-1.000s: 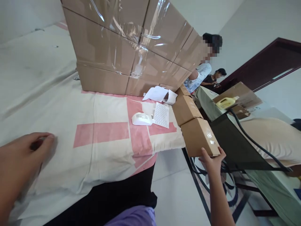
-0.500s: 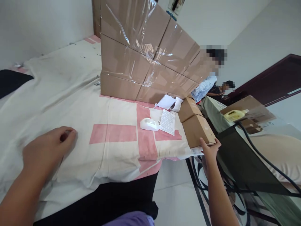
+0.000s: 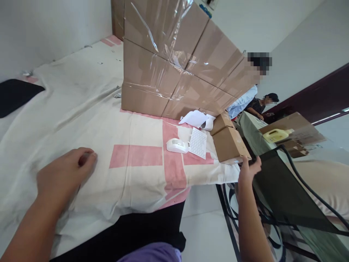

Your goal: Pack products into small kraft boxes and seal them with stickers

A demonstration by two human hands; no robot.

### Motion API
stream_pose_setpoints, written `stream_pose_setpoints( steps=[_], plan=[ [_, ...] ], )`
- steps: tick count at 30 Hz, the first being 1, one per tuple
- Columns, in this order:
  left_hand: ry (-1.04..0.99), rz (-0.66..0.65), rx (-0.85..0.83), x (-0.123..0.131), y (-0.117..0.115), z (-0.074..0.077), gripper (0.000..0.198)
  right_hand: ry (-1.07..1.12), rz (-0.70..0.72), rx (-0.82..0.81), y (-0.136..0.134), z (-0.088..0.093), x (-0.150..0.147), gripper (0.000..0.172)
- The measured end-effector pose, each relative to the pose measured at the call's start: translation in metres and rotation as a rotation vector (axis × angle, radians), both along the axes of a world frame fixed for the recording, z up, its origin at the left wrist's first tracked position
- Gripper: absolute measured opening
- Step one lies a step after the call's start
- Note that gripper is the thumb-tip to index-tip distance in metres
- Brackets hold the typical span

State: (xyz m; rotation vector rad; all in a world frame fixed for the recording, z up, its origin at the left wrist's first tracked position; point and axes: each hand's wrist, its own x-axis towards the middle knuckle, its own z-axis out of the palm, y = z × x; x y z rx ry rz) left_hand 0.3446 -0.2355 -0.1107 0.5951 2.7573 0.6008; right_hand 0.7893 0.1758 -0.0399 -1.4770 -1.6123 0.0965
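Front carton near patterned sheet, wrapped boxes; left hand loosely closed, right hand open alongside.

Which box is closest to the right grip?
The brown cardboard box at the right row's near end, its corner by the right grip; the box behind it and the clear-taped brown carton stack are farther.

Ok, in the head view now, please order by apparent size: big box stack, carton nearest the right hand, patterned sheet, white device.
1. Big box stack
2. Carton nearest right hand
3. Patterned sheet
4. White device
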Motion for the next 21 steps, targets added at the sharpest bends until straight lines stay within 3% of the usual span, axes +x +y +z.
stream_pose_setpoints(
  steps=[2,4,8,12,15,18,21],
  plan=[
    [-0.038,-0.016,-0.031,-0.006,-0.002,-0.003,0.039,0.011,0.047,0.077,-0.031,-0.004,-0.006,0.079],
    [-0.126,-0.116,-0.099,-0.021,-0.002,-0.003,0.041,-0.002,0.153,0.115,-0.059,-0.009,-0.022,0.070],
    [-0.233,-0.421,-0.213,-0.077,0.026,0.016,0.042,-0.082,0.377,0.131,-0.087,-0.002,-0.092,0.051],
    [0.019,-0.497,-0.061,-0.146,0.097,0.033,0.035,-0.204,0.696,0.176,-0.099,0.032,-0.211,0.027],
    [0.142,-0.450,0.091,-0.189,0.147,0.028,0.039,-0.326,1.006,0.228,-0.117,0.055,-0.317,0.015],
    [0.144,-0.418,0.171,-0.217,0.171,0.012,0.036,-0.439,1.267,0.246,-0.141,0.062,-0.424,0.017],
    [0.086,-0.428,0.226,-0.232,0.173,-0.004,0.029,-0.574,1.410,0.264,-0.164,0.049,-0.513,0.020]
  ],
)
